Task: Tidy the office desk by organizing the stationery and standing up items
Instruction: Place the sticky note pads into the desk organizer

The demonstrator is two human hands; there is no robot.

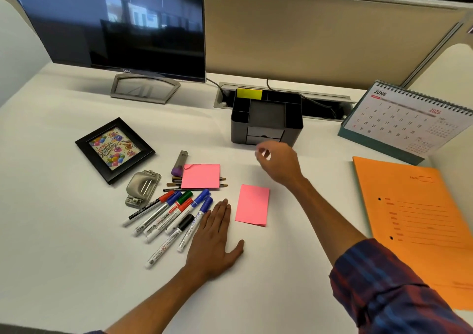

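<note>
My left hand (215, 236) lies flat on the white desk, fingers straight, beside several loose markers (174, 213). My right hand (277, 163) hovers, blurred, just in front of the black desk organizer (266, 118), fingers loosely curled with nothing visible in them. A yellow sticky pad (249, 94) stands in the organizer's back compartment. One pink sticky pad (252, 204) lies right of my left hand. Another pink pad (201, 176) lies on a few thin pens (222, 185). A black photo frame (115, 150) lies flat at the left.
A metal hole punch (143, 189) and a small grey item with a purple end (180, 163) lie near the markers. A desk calendar (407, 118) stands at the right above an orange folder (419, 221). A monitor (115, 21) stands at the back left.
</note>
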